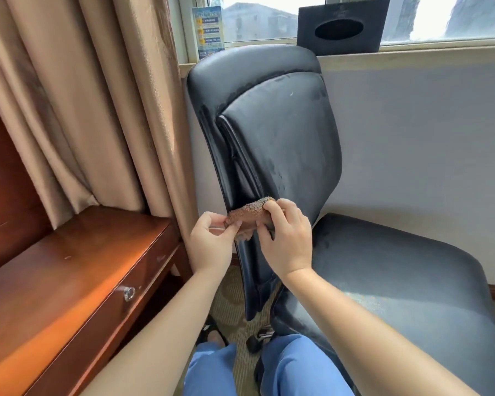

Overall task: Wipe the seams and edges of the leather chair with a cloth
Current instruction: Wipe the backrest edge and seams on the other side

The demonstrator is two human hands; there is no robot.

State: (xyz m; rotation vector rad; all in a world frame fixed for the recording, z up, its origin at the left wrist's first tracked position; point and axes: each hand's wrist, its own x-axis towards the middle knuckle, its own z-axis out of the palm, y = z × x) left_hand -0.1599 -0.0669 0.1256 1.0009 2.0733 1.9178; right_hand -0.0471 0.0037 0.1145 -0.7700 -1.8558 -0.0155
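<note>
Left hand: my left hand [212,241] pinches the cloth [250,215].
Right hand: my right hand [287,238] grips it against the chair [283,144] seam.

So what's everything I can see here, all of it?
chair: one, black, centre, by the window
cloth: one, brown, at the backrest's side seam
desk: one, reddish wood, left
curtain: one, beige, behind the desk
box: one, black, on the sill
leaflet: one, blue, against the window
trousers: blue, bottom
left hand: pinches the cloth
right hand: grips the cloth
</note>
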